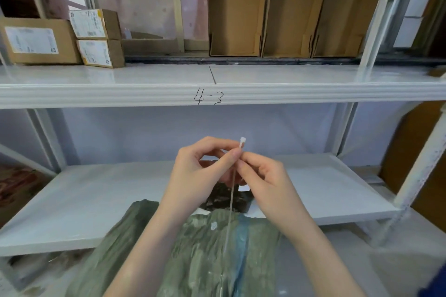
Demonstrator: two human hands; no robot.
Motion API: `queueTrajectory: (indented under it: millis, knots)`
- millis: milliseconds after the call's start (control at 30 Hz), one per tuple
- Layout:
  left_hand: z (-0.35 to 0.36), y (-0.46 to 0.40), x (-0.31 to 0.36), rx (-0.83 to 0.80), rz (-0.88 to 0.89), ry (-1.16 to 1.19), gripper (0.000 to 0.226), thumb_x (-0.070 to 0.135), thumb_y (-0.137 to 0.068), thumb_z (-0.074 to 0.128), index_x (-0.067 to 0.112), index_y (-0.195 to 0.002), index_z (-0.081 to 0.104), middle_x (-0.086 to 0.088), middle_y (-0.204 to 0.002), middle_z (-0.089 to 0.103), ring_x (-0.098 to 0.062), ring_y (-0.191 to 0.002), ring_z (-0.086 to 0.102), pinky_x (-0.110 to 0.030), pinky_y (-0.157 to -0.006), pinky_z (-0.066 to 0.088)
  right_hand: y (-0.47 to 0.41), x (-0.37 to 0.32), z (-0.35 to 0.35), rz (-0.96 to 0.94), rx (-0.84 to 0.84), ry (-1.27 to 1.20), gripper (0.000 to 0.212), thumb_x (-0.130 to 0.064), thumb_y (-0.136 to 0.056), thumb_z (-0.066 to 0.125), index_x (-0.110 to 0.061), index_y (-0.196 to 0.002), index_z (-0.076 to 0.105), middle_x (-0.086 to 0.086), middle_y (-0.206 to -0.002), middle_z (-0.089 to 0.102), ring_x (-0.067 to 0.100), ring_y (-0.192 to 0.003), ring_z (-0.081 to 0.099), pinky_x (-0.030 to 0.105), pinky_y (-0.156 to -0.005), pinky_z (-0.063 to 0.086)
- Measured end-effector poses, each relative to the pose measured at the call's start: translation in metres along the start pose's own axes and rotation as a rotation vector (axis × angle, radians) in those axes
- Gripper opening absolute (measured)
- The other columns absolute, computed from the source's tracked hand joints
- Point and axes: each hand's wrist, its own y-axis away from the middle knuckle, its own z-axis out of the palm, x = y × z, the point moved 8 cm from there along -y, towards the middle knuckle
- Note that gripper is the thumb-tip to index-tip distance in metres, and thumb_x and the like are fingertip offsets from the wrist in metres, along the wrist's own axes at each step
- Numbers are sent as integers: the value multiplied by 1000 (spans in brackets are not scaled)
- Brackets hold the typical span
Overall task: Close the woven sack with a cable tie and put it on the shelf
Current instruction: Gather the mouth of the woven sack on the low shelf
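The woven sack (205, 248), grey-green with a blue stripe, stands in front of the white shelving unit, its top leaning against the front edge of the lower shelf (96, 195). Its mouth remains open: dark contents show at the neck just below the hands, and no tie encircles the fabric.

The cable tie (231, 190) is held above the sack mouth, apart from it. Its white locking head points up beside the fingertips, and its thin strap hangs straight down in front of the sack. The left hand (200, 171) pinches the strap just below the head between thumb and forefinger. The right hand (260, 176) has its fingers curled at the same spot; its grip appears to be on the tie as well, though the exact contact is partly hidden.

Assessment: the task is at an early stage. The tie is in hand and being oriented; it is not looped, threaded or tightened. Remaining work: gather the neck, wrap and lock the tie, then lift the sack onto a shelf. The lower shelf shows bare surface; the upper shelf (313, 89), marked "4-3", carries cardboard boxes (41, 41) at its left and rear.
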Motion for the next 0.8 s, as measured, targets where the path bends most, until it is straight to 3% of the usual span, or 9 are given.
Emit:
queueTrajectory:
  millis: [100, 233, 300, 400, 533, 700, 800]
  knots:
    - [6, -7, -13, -4, -31, 12, 7, 10, -79, 71, 16, -76, 73, 0, -64, 64, -15, -45, 53, -18, -48, 46, -3, 15, -5, 8, 29, 53, 27, -17, -98, 43, -11, -91, 69, -4, -73, 68, 10, -68, 58, 37, -74, 49]
    - [18, -16, -27, -56, -27, -10, 3, 12, -80, 71, 14, -78, 72, 0, -69, 65, -17, -55, 57, -23, -52, 49, -11, 38, -8, 33, 28, 35, 27, -26, -97, 42, -18, -105, 66, 6, -80, 68, 36, -78, 60, 56, -85, 49]
    - [21, -20, -33, -44, 2, -46, 6, 13, -82, 69, 19, -82, 72, 2, -77, 68, -11, -65, 62, -21, -59, 51, -16, 49, -11, 43, 21, 49, 26, -25, -99, 40, -18, -104, 64, 3, -72, 62, 24, -73, 59, 46, -82, 48]
    - [22, -28, -57, -38, -1, -117, 14, 19, -88, 63, 29, -95, 69, 6, -94, 68, -5, -83, 65, -17, -71, 52, -23, 66, -24, 55, 57, 94, 28, -25, -99, 39, -24, -79, 58, -3, -59, 46, 18, -62, 46, 37, -65, 39]
    - [26, -32, -120, -126, -92, -345, 28, 30, -88, 59, 31, -116, 60, 12, -114, 63, -4, -105, 60, -30, -87, 49, -24, 102, -45, 92, 90, 196, 26, -22, -99, 39, -20, -78, 54, -11, -51, 39, 6, -51, 35, 18, -52, 29]
    - [38, -3, -204, -287, -242, -593, 41, 26, -89, 60, 17, -127, 49, 0, -117, 54, -16, -114, 53, -26, -97, 40, -7, 159, -54, 258, 34, 509, 23, -23, -98, 40, -17, -79, 51, 1, -61, 48, 21, -62, 44, 35, -66, 37]
    - [44, 17, -240, -424, -299, -805, 53, 41, -90, 54, 17, -134, 39, -5, -127, 47, -23, -123, 46, -36, -104, 38, 7, 189, -55, 431, -29, 715, 29, -35, -95, 45, -17, -72, 39, -2, -65, 48, 27, -71, 47, 36, -68, 38]
